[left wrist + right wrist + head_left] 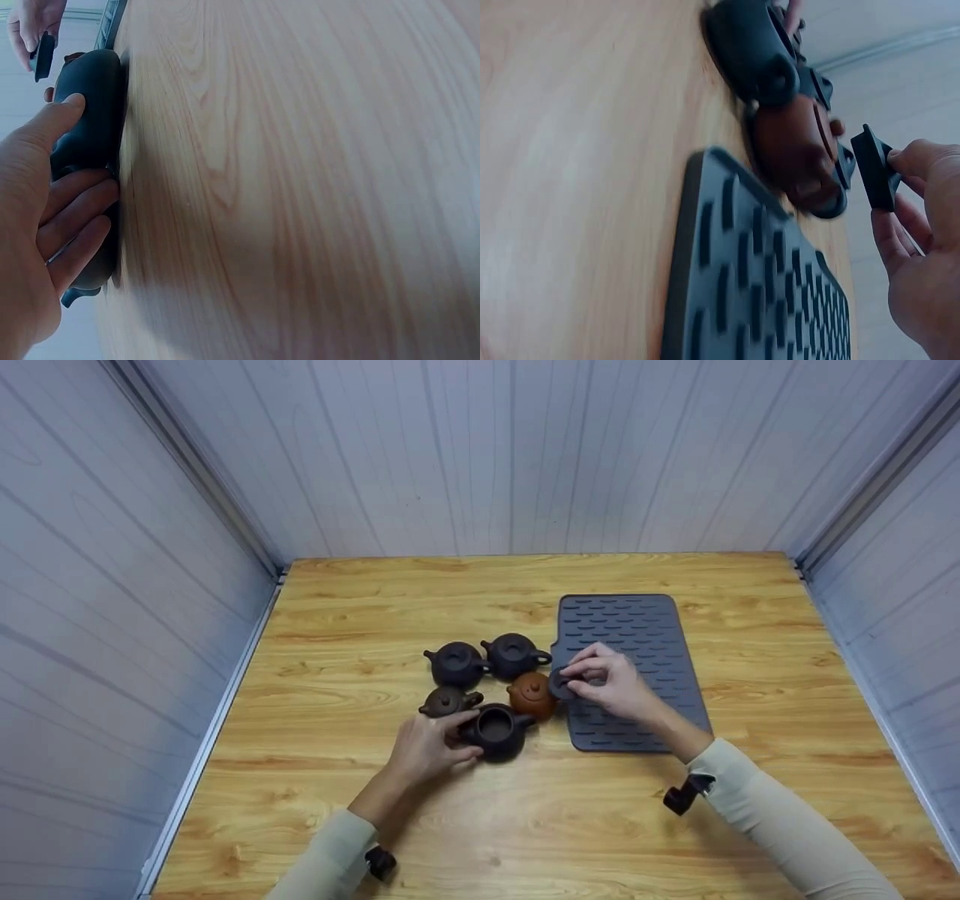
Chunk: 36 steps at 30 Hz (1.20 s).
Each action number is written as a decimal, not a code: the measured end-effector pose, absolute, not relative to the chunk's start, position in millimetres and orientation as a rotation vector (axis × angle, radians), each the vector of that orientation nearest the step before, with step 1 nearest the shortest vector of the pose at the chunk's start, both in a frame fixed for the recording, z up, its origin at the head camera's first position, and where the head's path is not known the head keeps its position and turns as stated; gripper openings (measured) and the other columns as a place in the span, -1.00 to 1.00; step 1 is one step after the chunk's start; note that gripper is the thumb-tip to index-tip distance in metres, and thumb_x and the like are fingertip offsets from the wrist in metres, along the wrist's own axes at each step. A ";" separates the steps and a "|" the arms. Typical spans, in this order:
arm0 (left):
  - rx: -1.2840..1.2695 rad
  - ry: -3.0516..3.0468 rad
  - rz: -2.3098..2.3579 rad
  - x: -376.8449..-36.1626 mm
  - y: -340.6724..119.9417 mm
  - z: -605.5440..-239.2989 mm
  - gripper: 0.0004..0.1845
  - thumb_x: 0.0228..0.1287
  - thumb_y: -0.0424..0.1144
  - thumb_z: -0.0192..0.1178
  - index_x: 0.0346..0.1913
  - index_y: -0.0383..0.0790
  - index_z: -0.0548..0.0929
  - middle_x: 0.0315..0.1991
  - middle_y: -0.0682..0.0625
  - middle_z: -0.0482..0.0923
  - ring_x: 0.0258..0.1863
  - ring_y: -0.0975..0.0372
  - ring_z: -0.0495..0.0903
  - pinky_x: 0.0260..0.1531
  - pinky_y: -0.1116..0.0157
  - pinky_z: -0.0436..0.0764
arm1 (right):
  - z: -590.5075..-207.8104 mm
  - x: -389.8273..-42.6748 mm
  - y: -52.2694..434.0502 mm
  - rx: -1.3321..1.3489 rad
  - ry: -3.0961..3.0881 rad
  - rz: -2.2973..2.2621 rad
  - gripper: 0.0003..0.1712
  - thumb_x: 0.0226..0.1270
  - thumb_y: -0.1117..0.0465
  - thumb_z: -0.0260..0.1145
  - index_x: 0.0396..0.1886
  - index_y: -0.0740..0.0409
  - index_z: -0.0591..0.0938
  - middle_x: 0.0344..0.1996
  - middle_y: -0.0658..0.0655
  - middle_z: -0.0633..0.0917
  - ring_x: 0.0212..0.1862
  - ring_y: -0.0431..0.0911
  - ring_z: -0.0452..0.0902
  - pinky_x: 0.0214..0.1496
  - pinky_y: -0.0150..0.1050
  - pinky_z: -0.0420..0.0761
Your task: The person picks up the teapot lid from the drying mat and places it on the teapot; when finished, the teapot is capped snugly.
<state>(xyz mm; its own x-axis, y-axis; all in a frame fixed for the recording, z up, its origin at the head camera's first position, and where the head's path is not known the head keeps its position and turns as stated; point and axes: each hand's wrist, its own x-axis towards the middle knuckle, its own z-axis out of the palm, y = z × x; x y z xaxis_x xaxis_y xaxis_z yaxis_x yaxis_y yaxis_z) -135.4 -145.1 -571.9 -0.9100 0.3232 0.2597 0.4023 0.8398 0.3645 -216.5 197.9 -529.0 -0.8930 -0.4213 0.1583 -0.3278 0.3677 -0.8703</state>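
Note:
Several small clay teapots cluster mid-table. My left hand (427, 746) grips the nearest one, a dark lidless teapot (496, 730), with thumb and fingers curled round its body (86, 112). My right hand (611, 682) pinches that pot's dark round lid (561, 684) between thumb and fingertips, above the left edge of a grey ribbed mat (637, 660). The wrist view shows the lid (876, 166) held edge-on in the air beside a reddish-brown teapot (791, 146). Two dark lidded teapots (456, 663) (514, 654) and a small brown one (448, 702) stand behind.
The wooden table (375, 607) is boxed in by white panel walls on the left, back and right. The mat (757, 292) lies flat to the right of the teapots. Bare wood stretches along the front edge and the far left.

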 end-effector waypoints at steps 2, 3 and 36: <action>-0.560 -2.839 -0.622 -135.4 -145.1 -571.8 -0.37 -0.06 0.29 0.51 0.17 0.33 0.69 -0.79 0.24 0.24 -0.71 0.41 0.09 -0.58 0.40 0.25 | -528.7 -213.2 191.3 -0.733 2.494 -1.582 -0.83 0.29 0.22 0.47 -0.12 0.04 0.81 -0.03 0.17 0.63 0.05 -0.02 0.61 0.10 -0.07 0.70; -0.558 -2.843 -0.625 -135.3 -145.0 -571.5 -0.37 -0.06 0.29 0.51 0.17 0.33 0.69 -0.78 0.24 0.23 -0.70 0.41 0.09 -0.57 0.40 0.25 | -528.5 -211.4 188.0 -0.750 2.487 -1.581 -0.83 0.29 0.22 0.47 -0.13 0.03 0.81 -0.03 0.15 0.63 0.05 -0.04 0.60 0.10 -0.10 0.71; -0.583 -2.810 -0.602 -135.5 -145.2 -572.1 -0.38 -0.05 0.27 0.51 0.17 0.32 0.69 -0.69 0.21 0.40 -0.63 0.38 0.20 -0.57 0.34 0.32 | -533.1 -182.4 107.1 -0.997 2.455 -1.483 -0.80 0.24 0.23 0.49 -0.16 -0.10 0.83 -0.07 0.00 0.67 0.02 -0.12 0.57 0.02 -0.36 0.57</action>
<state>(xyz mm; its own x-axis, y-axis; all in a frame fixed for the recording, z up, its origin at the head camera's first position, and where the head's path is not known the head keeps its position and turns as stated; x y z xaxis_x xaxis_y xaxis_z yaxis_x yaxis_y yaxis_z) -135.5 -145.2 -572.1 -0.9000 0.3344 0.2796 0.4196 0.8384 0.3479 -182.4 107.1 -533.1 -0.7793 -0.5809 0.2351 -0.4784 0.3092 -0.8219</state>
